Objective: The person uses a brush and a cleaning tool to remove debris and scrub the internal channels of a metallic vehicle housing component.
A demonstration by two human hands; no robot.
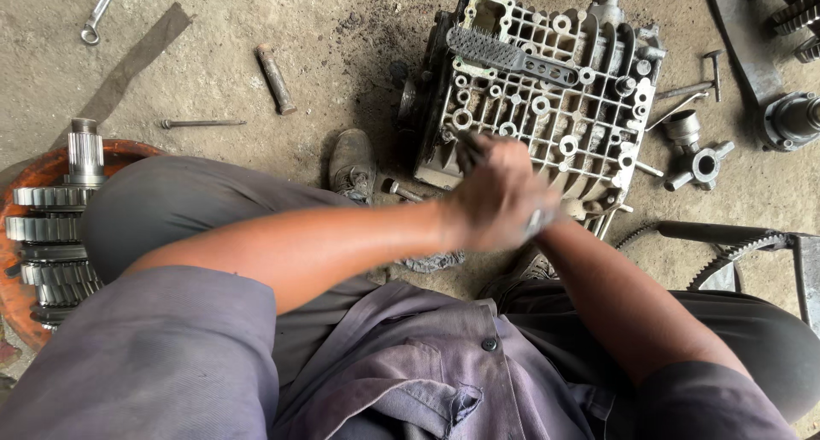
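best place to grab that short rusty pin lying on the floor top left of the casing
Take the rusty pin around its middle, fingers coming straight down from above. It lies flat on bare concrete floor, long sides exposed, nothing touching it, so a pinch across its narrow width looks easiest.

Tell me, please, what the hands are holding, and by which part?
It cannot be told: the left hand covers the right hand in front of the metal housing, hiding any held thing.

light: soft, even daylight | shadows: faint, one dark streak on floor [137, 60] upper left | blur: motion smear on clasped hands [500, 192] | rest sharp | glare: none
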